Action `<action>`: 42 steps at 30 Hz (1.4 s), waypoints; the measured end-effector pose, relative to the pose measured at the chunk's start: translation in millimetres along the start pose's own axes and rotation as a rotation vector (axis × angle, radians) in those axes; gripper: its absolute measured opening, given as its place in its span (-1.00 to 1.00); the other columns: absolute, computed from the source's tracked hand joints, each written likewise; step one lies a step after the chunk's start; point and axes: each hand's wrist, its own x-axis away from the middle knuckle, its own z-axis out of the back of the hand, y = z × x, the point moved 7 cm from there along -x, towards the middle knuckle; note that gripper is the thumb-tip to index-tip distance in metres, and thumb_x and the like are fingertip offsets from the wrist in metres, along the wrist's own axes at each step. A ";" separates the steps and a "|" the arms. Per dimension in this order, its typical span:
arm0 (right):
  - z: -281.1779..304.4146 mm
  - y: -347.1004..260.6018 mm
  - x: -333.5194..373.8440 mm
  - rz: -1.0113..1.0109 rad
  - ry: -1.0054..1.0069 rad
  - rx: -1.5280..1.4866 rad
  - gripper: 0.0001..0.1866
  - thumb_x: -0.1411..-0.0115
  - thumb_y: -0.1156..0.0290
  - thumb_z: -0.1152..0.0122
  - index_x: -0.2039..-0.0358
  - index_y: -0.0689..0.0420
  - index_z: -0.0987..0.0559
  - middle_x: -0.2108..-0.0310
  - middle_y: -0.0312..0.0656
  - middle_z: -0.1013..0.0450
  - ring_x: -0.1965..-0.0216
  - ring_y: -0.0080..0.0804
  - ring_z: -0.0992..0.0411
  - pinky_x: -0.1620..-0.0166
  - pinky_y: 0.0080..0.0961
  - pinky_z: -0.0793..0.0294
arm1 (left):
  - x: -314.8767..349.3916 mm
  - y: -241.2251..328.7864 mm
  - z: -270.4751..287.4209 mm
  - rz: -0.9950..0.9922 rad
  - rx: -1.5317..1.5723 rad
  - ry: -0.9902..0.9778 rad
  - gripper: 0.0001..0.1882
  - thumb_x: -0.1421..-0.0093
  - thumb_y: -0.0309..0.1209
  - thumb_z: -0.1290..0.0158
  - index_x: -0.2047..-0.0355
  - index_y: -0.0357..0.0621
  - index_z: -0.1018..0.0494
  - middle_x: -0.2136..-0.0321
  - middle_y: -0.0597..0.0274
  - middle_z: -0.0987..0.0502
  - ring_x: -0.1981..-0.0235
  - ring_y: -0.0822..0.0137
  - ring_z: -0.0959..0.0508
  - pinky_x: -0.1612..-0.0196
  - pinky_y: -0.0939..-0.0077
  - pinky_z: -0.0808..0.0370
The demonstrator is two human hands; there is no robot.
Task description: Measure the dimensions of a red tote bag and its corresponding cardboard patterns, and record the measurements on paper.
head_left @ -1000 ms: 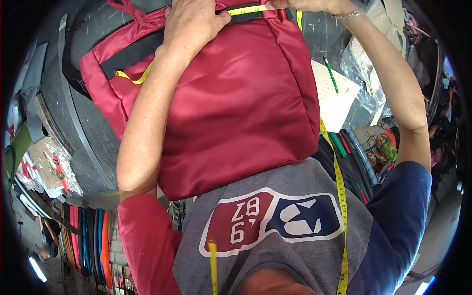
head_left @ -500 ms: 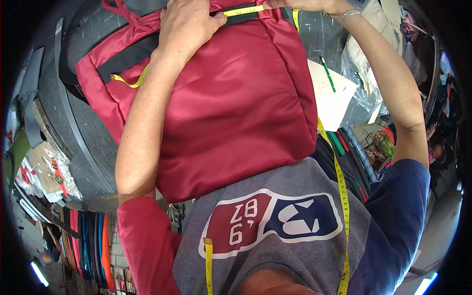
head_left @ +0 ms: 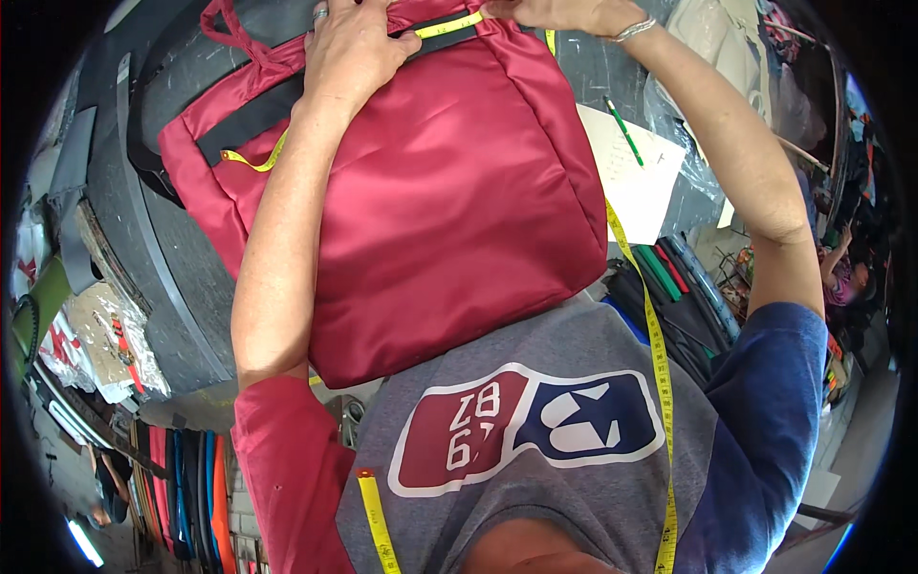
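Observation:
A dark red fabric bag (head_left: 440, 220) lies on the dark table, its lower edge against my shirt. Across its top runs a black strip (head_left: 218, 142), with a yellow tape measure (head_left: 449, 26) stretched along it between my hands. My left hand (head_left: 354, 53) is closed over the bag's top edge and the tape, thumb pressing beside the strip; some fingertips are hidden. At the upper right corner, my right hand (head_left: 574, 13) pinches the tape, which drops behind the bag beyond it. The tape's loose end curls left of my left forearm. A red strap loop (head_left: 234, 33) rises at the upper left.
A second yellow tape measure (head_left: 660, 364) hangs around my neck. White paper (head_left: 631, 196) and a green pencil (head_left: 623, 131) lie right of the bag, near clear plastic wrapping (head_left: 669, 115). Rolls of material (head_left: 684, 277) stand below the table (head_left: 172, 258). Another person (head_left: 846, 277) is far right.
Bag, hands and paper sit slightly farther left in the view. Both hands keep their hold on the tape along the strip. The neck tape's loose end has swung left.

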 end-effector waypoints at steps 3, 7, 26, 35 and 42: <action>14.1 -22.4 23.5 0.160 0.222 -0.052 -0.61 -0.13 0.53 -0.27 0.02 0.20 -0.41 0.19 0.12 -0.50 0.07 0.17 -0.50 0.09 -0.10 -0.48 | -6.7 -2.6 0.5 0.012 0.017 -0.072 -0.28 -0.06 -0.10 -0.34 -0.21 -0.05 -0.42 -0.12 -0.27 -0.37 -0.11 -0.32 -0.44 -0.20 -0.05 -0.44; 26.5 -43.5 71.9 0.006 0.413 -0.031 -0.56 -0.18 0.45 -0.31 -0.06 0.19 -0.42 0.10 0.08 -0.44 0.10 0.15 -0.50 0.07 -0.13 -0.53 | -12.0 16.0 12.2 0.203 0.082 -0.349 -0.31 -0.08 -0.11 -0.34 -0.16 -0.18 -0.46 -0.09 -0.12 -0.39 -0.22 -0.13 -0.34 -0.26 0.06 -0.34; -354.0 -37.1 573.2 -1.261 0.645 -1.289 -0.88 -0.32 0.33 -0.28 0.21 0.07 -0.66 0.49 -0.51 -0.46 0.58 -0.75 -0.21 0.52 -0.68 -0.13 | -22.5 -25.5 26.0 -0.339 -0.114 -0.129 -0.62 -0.17 -0.30 -0.22 0.04 -0.23 -0.55 0.15 -0.33 -0.57 0.04 -0.29 -0.53 -0.07 -0.02 -0.46; -257.8 -64.8 531.0 -1.001 0.616 -0.776 -0.85 -0.29 0.40 -0.23 0.26 0.22 -0.64 0.43 -0.33 -0.57 0.39 -0.65 -0.43 0.28 -0.61 -0.42 | -6.1 115.4 122.5 -0.071 -0.277 -0.079 -0.39 -0.26 -0.21 -0.20 -0.30 0.05 -0.33 -0.03 -0.26 -0.50 -0.07 -0.22 -0.54 -0.08 -0.04 -0.51; -159.6 -78.9 449.4 -0.444 0.465 -0.620 -0.88 -0.28 0.44 -0.21 0.26 0.23 -0.59 0.39 -0.11 -0.55 0.39 -0.28 -0.50 0.29 -0.38 -0.47 | 196.2 297.5 -20.6 -0.665 -0.122 -0.606 -0.33 -0.18 -0.21 -0.26 -0.29 0.02 -0.37 -0.34 0.00 -0.30 -0.37 -0.18 -0.26 -0.41 -0.06 -0.17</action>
